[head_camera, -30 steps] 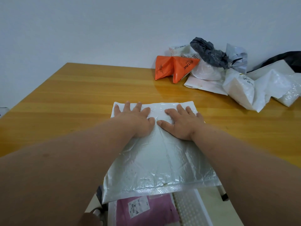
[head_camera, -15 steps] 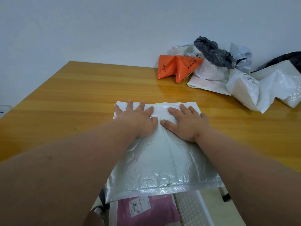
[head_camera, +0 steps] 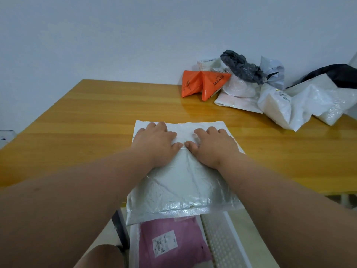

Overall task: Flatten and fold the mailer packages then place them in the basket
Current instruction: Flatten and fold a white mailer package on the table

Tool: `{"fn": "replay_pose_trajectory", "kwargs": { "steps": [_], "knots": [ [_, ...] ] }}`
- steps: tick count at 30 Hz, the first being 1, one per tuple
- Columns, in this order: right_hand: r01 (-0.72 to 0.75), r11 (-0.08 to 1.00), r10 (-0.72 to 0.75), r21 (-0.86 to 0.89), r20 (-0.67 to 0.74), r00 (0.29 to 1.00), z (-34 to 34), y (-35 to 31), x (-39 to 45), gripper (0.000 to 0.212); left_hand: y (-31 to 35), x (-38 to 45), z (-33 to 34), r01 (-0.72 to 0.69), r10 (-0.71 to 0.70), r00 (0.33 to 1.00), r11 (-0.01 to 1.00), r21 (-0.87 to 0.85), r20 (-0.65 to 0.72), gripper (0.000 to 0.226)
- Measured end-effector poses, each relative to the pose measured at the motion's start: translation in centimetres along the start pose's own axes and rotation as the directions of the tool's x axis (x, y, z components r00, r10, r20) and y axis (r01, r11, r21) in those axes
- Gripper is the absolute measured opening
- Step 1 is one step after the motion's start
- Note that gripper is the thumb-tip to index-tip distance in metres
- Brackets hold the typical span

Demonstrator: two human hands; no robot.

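On the mailer's far end, both palms pressed flat.

Fingers lay straight and spread, gripping nothing: left hand (head_camera: 154, 141) and right hand (head_camera: 213, 145) sat side by side, thumbs nearly touching, on the white mailer (head_camera: 181, 182), which overhung the table (head_camera: 87, 122) edge at six o'clock above the basket (head_camera: 222, 240); the mailer pile (head_camera: 251, 88) sat at two o'clock.

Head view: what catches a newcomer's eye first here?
Both hands, left hand and right hand, press side by side on a white mailer at the table's near edge. An orange mailer stands out in the crumpled pile far right.
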State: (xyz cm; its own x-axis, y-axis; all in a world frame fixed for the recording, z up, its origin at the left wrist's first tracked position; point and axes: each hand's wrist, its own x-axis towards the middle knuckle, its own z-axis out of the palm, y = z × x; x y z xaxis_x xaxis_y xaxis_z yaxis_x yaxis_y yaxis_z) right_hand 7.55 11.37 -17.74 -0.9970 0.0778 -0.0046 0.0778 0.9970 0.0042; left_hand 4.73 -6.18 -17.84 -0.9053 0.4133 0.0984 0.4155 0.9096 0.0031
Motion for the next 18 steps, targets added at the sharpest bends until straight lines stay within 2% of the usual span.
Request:
{"fn": "replay_pose_trajectory", "kwargs": {
  "steps": [3, 8, 14, 18],
  "knots": [
    [-0.019, 0.991, 0.005, 0.134, 0.104, 0.995, -0.9, 0.5, -0.9, 0.070, 0.3, -0.8, -0.5, 0.046, -0.040, 0.994, 0.997, -0.059, 0.104, 0.057],
    [-0.043, 0.997, 0.027, 0.071, 0.206, 0.978, -0.8, 1.6, -3.8, 0.080, 1.4, -2.9, -0.6, 0.072, -0.065, 0.979, 0.997, -0.030, 0.192, 0.065],
    [-0.081, 0.990, 0.049, 0.114, 0.255, 0.966, -0.7, 1.1, -6.8, 0.095, 2.7, -5.4, -0.6, 0.111, -0.093, 0.967, 0.992, -0.064, 0.239, 0.065],
    [-0.081, 0.991, 0.051, 0.108, 0.263, 0.963, -0.2, 0.5, -7.7, 0.097, 2.7, -6.0, 0.1, 0.113, -0.094, 0.965, 0.991, -0.064, 0.245, 0.064]
  ]
}}
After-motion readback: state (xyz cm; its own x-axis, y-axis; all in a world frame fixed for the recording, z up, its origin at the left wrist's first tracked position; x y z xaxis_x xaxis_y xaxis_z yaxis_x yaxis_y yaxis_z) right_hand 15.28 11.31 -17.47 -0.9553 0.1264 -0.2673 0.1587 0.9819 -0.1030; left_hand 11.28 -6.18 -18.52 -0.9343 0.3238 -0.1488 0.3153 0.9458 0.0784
